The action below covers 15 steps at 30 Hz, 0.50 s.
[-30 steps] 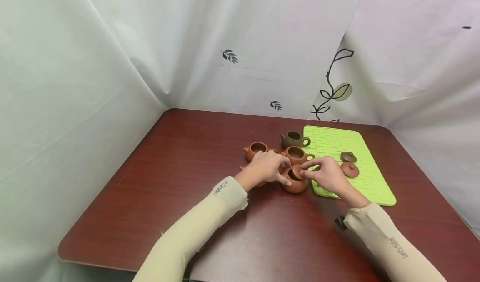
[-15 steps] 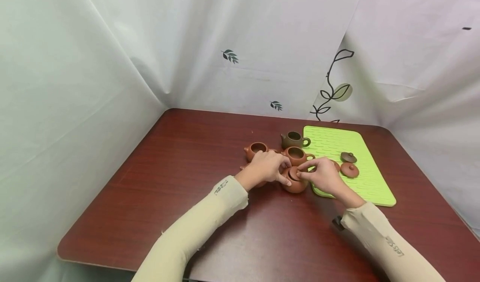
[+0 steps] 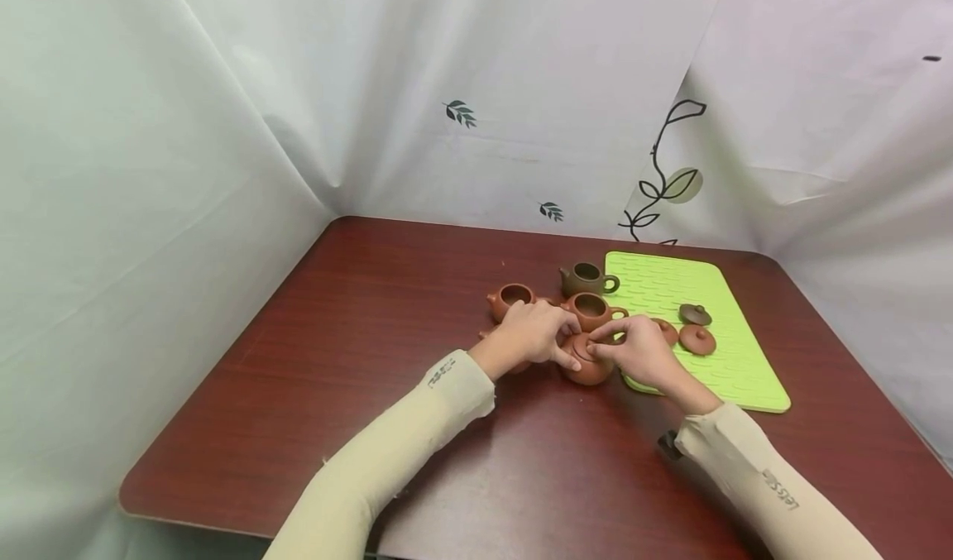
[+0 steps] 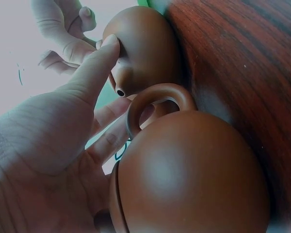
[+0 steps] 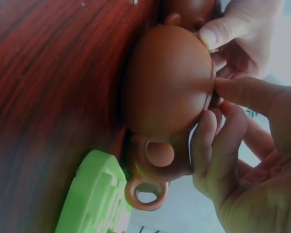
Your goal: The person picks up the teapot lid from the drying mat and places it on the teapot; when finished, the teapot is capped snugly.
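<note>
A reddish-brown clay teapot [image 3: 588,371] stands on the table between my hands. Its lid [image 3: 582,346] now lies flat over the opening. My left hand [image 3: 532,335] holds the pot, its thumb on the body near the spout in the left wrist view and its fingers around the far side. My right hand [image 3: 646,351] pinches the lid at its knob, which the fingers mostly hide. In the left wrist view a lidded teapot [image 4: 194,170] sits below the left palm, its handle close to the held pot's spout. The right wrist view shows the held pot's handle [image 5: 184,158] below my right fingertips.
Behind the hands stand two lidless reddish teapots, one left [image 3: 515,295] and one right [image 3: 588,308], and a lidless dark brown teapot [image 3: 586,279]. A green mat [image 3: 663,275] bears a dark lid [image 3: 696,314] and two reddish lids [image 3: 697,341]. White curtains surround the table.
The lid in my right hand has gone from tilted over the opening to flat on the teapot. My right hand has lowered slightly leftward; the left hand keeps its hold.
</note>
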{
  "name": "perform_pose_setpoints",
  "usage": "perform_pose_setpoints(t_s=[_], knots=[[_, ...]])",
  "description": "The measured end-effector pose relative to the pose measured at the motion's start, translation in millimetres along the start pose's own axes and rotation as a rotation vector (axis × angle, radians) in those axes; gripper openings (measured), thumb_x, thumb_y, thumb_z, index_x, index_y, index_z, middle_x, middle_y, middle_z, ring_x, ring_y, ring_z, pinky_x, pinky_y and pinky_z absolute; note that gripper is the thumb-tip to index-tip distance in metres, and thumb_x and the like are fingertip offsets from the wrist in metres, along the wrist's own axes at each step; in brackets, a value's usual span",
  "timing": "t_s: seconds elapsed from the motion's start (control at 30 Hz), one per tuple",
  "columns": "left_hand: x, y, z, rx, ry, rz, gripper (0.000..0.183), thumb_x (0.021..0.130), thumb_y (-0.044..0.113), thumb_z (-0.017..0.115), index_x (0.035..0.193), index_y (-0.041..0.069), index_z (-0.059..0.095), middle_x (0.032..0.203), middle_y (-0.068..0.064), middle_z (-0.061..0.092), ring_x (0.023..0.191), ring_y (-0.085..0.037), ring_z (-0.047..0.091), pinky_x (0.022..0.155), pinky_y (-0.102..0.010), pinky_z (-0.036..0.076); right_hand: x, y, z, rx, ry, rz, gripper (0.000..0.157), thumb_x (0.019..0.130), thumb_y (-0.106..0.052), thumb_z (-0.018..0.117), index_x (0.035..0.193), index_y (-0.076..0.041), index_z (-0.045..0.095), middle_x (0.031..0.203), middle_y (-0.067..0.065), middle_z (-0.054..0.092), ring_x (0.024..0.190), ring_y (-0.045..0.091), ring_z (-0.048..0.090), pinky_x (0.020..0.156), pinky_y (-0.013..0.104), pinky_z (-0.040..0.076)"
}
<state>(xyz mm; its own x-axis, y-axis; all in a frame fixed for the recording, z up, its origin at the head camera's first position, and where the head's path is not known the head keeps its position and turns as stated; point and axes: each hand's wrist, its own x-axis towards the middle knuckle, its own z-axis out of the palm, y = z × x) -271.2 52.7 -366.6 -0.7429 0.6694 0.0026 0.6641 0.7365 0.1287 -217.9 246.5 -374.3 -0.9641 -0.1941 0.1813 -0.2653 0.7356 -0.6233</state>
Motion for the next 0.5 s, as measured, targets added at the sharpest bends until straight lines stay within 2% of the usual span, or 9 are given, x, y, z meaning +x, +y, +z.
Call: perform_pose_setpoints(t_s=[0.3, 0.5], knots=[[0.2, -0.3, 0.4, -0.003, 0.010, 0.003, 0.053, 0.074, 0.067, 0.074, 0.118, 0.039, 0.068, 0.090, 0.016, 0.061, 0.092, -0.010, 0.056, 0.073, -0.036, 0.042, 0.4, -0.9, -1.3, 0.001, -0.014, 0.017, 0.010, 0.083, -0.008, 0.076, 0.092, -0.003, 0.078, 0.089, 0.010, 0.073, 0.057, 0.013, 0.053, 0.051, 0.025, 0.042], [0.7, -0.4, -1.6, 0.014, -0.022, 0.008, 0.051, 0.076, 0.067, 0.073, 0.116, 0.037, 0.066, 0.088, 0.017, 0.057, 0.089, -0.009, 0.054, 0.078, -0.037, 0.040, 0.9, -1.4, -1.3, -0.001, -0.003, 0.012, 0.010, 0.082, -0.008, 0.077, 0.092, -0.003, 0.078, 0.093, 0.012, 0.072, 0.064, 0.014, 0.059, 0.055, 0.026, 0.046]])
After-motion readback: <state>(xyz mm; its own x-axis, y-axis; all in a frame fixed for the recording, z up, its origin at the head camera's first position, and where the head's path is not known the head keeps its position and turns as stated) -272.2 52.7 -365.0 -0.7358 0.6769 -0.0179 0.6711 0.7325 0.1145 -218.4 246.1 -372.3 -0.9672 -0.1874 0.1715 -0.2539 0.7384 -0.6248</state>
